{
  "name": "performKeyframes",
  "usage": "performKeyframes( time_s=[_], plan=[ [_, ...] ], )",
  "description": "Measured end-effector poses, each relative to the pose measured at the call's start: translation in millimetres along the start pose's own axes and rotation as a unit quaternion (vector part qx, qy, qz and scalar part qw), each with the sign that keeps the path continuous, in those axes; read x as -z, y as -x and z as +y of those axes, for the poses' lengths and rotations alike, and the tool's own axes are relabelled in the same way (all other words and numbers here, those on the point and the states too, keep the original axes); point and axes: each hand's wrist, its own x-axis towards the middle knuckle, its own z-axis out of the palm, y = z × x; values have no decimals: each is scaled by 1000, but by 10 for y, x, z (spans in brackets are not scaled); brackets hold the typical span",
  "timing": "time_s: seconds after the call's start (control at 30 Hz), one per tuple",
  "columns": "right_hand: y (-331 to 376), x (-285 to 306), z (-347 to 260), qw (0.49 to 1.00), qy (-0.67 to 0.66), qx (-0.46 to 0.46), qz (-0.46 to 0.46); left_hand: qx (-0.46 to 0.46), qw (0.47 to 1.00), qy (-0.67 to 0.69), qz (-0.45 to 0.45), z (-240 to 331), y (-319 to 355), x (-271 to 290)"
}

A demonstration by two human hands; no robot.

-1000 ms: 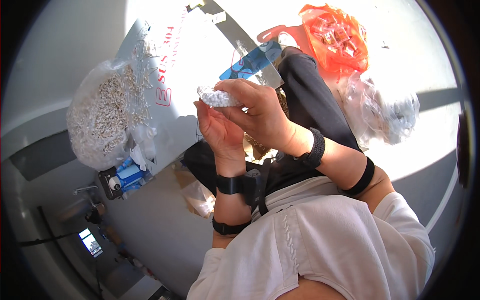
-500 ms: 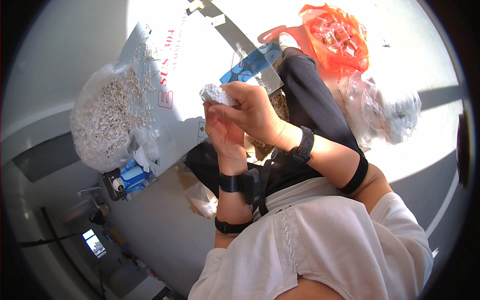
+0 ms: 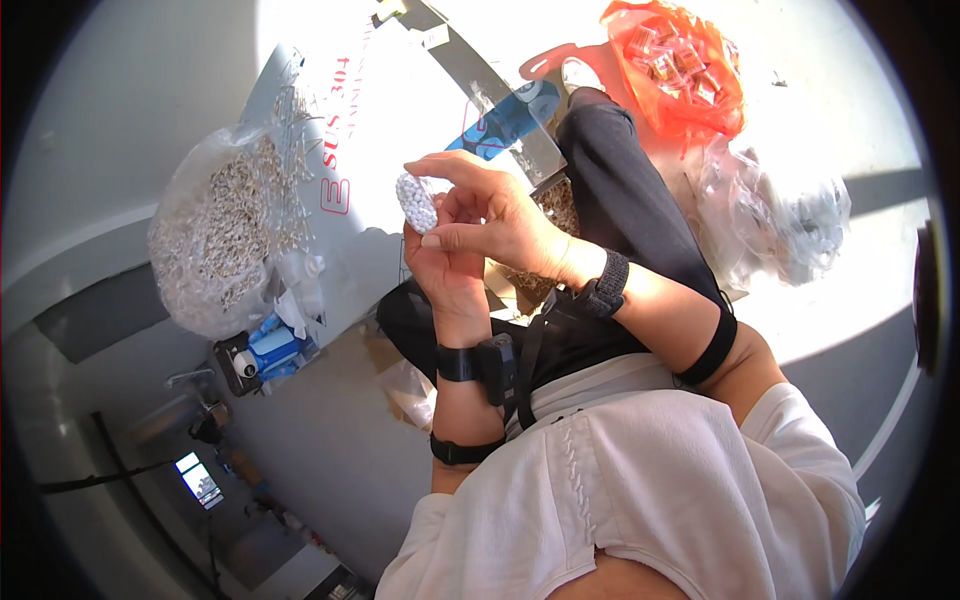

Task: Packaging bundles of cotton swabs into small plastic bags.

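Note:
A bundle of cotton swabs (image 3: 416,204) is held up in front of me, its packed white tips facing left as a bumpy oval. My left hand (image 3: 448,280) supports the bundle from below, closed on it, its fingers mostly hidden behind the other hand. My right hand (image 3: 508,220) spans the bundle, with the thumb at its lower edge and the fingertips at its upper edge. A pale board-like work surface (image 3: 375,130) with red print lies beyond the hands. A clear bag of loose cotton swabs (image 3: 225,225) rests at its left side.
More loose swabs (image 3: 292,150) lie beside the clear bag. A blue-and-white bottle (image 3: 270,355) stands near the board's lower left corner. At the right are an orange-red bag (image 3: 735,110) with small packs and a clear plastic bag (image 3: 770,215). My bent leg (image 3: 630,180) borders the board.
The bundle has turned more upright, showing more of its tips. My right hand's fingers have spread from a closer wrap to hold its upper and lower edges.

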Motion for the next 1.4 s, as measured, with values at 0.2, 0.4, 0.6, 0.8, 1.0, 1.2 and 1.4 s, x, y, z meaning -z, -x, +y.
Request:
performKeyframes(
  time_s=[0.2,0.4,0.6,0.8,1.0,1.2,1.4],
  plan=[
    [-25,99,-24,989,-111,-93,-12,-10,995,47,84,-11,-9,-200],
    [-42,239,139,961,-241,-136,17,24,998,41,-37,-115,-48,-92],
    [-78,321,234,972,-197,-121,41,27,998,43,-31,-167,-90,16],
    [-70,388,265,969,-203,-132,50,13,999,33,5,-181,-128,78],
    [-69,394,320,965,-218,-127,73,12,999,23,-24,-164,-151,163],
    [-74,493,423,961,-229,-144,61,-28,996,-45,69,-167,-138,73],
    [-69,518,459,954,-247,-160,58,-67,991,-108,48,-135,-153,70]
  ],
)
